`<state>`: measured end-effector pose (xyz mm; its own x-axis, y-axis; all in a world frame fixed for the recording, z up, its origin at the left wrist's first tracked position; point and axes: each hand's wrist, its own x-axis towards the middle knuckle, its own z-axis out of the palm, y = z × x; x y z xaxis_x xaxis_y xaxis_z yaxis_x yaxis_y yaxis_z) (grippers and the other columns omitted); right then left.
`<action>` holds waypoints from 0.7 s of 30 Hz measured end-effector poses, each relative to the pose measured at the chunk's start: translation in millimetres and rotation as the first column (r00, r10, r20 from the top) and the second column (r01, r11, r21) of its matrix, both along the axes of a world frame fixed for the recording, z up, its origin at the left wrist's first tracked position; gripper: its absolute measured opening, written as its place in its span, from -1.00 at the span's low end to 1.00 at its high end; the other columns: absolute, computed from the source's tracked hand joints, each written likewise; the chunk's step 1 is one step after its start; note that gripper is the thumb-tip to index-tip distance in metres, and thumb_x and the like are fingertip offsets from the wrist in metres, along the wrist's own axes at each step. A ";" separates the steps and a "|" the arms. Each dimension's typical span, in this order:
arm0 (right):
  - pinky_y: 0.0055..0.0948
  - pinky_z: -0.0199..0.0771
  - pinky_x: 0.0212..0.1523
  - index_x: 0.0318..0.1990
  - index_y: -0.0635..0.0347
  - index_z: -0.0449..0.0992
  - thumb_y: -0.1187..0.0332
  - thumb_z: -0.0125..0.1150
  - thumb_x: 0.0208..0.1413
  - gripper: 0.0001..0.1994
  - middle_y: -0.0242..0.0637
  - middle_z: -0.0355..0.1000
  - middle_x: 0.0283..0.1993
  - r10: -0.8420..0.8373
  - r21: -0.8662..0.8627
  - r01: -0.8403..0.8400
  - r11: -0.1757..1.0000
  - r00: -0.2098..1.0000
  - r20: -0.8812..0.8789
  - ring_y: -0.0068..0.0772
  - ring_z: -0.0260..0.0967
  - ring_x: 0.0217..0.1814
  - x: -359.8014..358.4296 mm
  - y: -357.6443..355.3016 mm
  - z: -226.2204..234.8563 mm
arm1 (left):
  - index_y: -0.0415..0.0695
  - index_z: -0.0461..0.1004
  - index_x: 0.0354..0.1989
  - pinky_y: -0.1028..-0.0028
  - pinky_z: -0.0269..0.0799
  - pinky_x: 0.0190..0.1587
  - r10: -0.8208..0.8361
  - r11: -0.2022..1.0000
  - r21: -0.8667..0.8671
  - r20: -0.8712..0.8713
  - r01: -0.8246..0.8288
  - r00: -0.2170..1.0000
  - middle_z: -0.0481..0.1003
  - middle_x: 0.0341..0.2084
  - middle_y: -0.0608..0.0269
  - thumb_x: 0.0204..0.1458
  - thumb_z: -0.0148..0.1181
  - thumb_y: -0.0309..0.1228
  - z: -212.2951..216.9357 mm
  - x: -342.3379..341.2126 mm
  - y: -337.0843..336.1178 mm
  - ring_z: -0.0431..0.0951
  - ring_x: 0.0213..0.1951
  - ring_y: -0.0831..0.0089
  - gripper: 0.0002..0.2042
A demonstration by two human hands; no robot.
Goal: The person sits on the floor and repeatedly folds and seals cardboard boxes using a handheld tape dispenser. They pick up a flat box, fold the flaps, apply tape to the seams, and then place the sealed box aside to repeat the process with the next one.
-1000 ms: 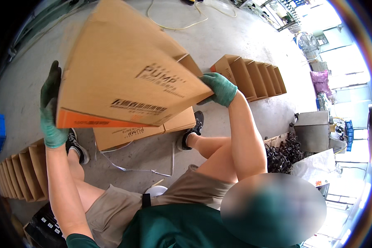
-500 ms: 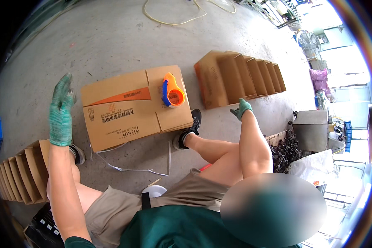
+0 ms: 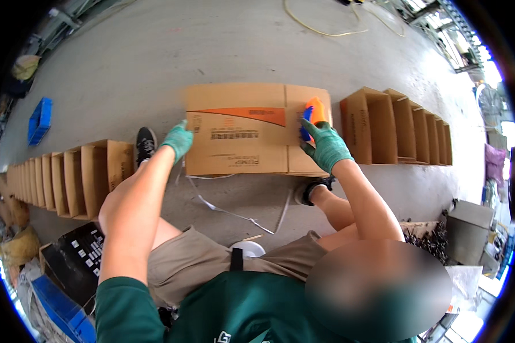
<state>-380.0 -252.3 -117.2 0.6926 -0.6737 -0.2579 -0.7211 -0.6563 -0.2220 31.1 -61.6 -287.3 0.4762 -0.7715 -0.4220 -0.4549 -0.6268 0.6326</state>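
A stack of flattened cardboard cartons [image 3: 234,123], brown with an orange band, lies in front of me between my feet. My left hand [image 3: 178,141], in a green knit glove, is at its left edge, with the fingers slightly bent and nothing seen in them. At the stack's right end my right hand [image 3: 331,147], gloved alike, has its thumb and fingers around an orange and blue tape dispenser [image 3: 316,108]. The hand covers the dispenser's lower part.
Rows of opened cartons stand at the right [image 3: 403,128] and left [image 3: 68,177]. A white strap [image 3: 234,214] lies on the floor before me. Farther off are a blue crate [image 3: 40,122] and a yellowish hose [image 3: 320,30]. Dark parts [image 3: 429,243] fill a box at right.
My left hand has come in from the far left to the stack's edge. My right hand has moved from beside the right cartons onto the tape dispenser. The view has turned.
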 end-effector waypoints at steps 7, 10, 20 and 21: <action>-0.09 0.49 0.07 0.19 -0.02 0.43 0.42 0.07 0.15 -0.58 0.02 0.43 0.10 -0.022 0.075 0.030 0.997 0.994 -0.107 0.07 0.47 0.06 -9.8 -15.4 -68.0 | -0.29 0.25 0.32 0.29 0.38 0.13 0.223 0.972 -0.004 -0.303 -0.235 0.926 0.50 0.08 -0.10 0.20 0.05 -0.45 11.5 -6.1 -7.3 0.53 0.05 0.15 -0.51; -0.09 0.49 0.06 0.15 0.01 0.45 0.51 0.05 0.11 -0.58 0.03 0.44 0.07 -0.007 0.117 0.013 0.993 0.998 -0.055 0.09 0.46 0.07 -12.2 -20.8 -85.0 | -0.28 0.28 0.29 0.30 0.39 0.10 0.307 0.949 0.018 -0.293 -0.316 0.905 0.50 0.05 -0.04 0.21 0.07 -0.45 18.7 -3.3 -3.5 0.53 0.01 0.21 -0.54; -0.12 0.50 -0.10 -0.01 0.06 0.55 0.41 0.12 0.15 -0.74 0.03 0.55 -0.18 -0.090 -0.020 0.091 0.996 0.995 0.046 0.09 0.51 -0.13 -11.4 -25.1 -88.4 | -0.23 0.40 0.08 0.25 0.45 0.01 0.296 0.904 -0.185 -0.376 -0.385 0.878 0.53 -0.12 0.06 0.15 0.11 -0.54 78.1 -12.6 -23.8 0.52 -0.11 0.27 -0.69; -0.12 0.51 -0.11 0.01 0.07 0.55 0.38 0.13 0.15 -0.73 0.03 0.55 -0.18 -0.150 -0.004 0.150 0.989 0.988 0.040 0.09 0.51 -0.13 -4.7 -22.7 -74.5 | -0.22 0.39 0.09 0.24 0.45 0.01 0.319 0.890 -0.215 -0.338 -0.403 0.886 0.53 -0.12 0.07 0.15 0.10 -0.56 76.7 -4.2 -19.0 0.52 -0.12 0.27 -0.68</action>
